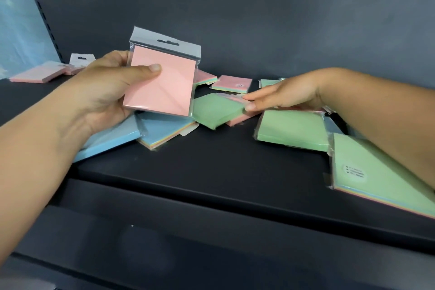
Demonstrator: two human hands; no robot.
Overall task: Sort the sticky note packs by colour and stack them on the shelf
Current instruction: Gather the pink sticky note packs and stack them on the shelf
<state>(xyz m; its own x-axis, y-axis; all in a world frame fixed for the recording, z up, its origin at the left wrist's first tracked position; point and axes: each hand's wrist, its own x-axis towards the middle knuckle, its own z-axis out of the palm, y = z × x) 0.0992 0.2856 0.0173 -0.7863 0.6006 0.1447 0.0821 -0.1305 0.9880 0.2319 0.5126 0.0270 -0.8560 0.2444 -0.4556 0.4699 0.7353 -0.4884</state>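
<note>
- The left hand [103,92] gripped a pink pack [162,82] in its clear hanging sleeve, thumb laid across the front, holding it upright above the dark shelf [200,160].
- The right hand [284,96] reached in from the right and pinched the edge of a thin pink pack [237,97] lying on a tilted green pack [216,110].
- Under the left hand lay a blue pack [113,139] and, beside it, a blue-topped multicolour pack [164,129].
- Two more green packs [292,129] lay under the right forearm, the nearer one [367,172] showing a white round label.
- A small pink-topped pack [231,83] lay farther back.
- Pink packs [40,74] sat together at the shelf's far left, well apart from the rest.
</note>
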